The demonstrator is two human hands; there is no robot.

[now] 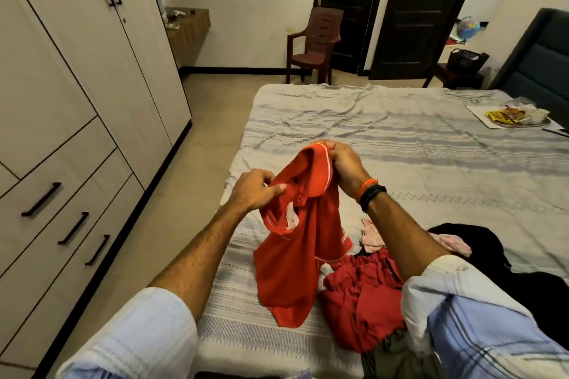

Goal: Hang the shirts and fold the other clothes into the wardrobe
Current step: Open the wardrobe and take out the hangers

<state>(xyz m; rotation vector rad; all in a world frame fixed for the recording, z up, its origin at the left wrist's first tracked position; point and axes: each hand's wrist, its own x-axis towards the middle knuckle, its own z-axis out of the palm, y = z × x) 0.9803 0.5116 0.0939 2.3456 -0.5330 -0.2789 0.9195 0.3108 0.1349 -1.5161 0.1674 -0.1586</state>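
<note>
**Item: red polo shirt, held up over the bed, collar end gripped**

Location. I log the red polo shirt raised above the near left part of the bed, its hem trailing down to the sheet close to the near edge. The wardrobe stands along the left, doors closed.

Risks, as I judge them.
- No hanger shows in view; the shirt may get put down again and creased while one is found.
- The hanging hem lies just beside the dark red garment in the pile; lifting could snag it and drag it along.
- The collar looks bunched and twisted; hung so, it would sit crooked.
- Both hands are occupied, so the closed wardrobe doors cannot be opened without releasing one side.

Hands.
- Left hand: fingers curled, pinching the cloth near the placket, forearm reaching up from lower left.
- Right hand: closed round the collar, held higher, wrist with bands bent inward.
</note>
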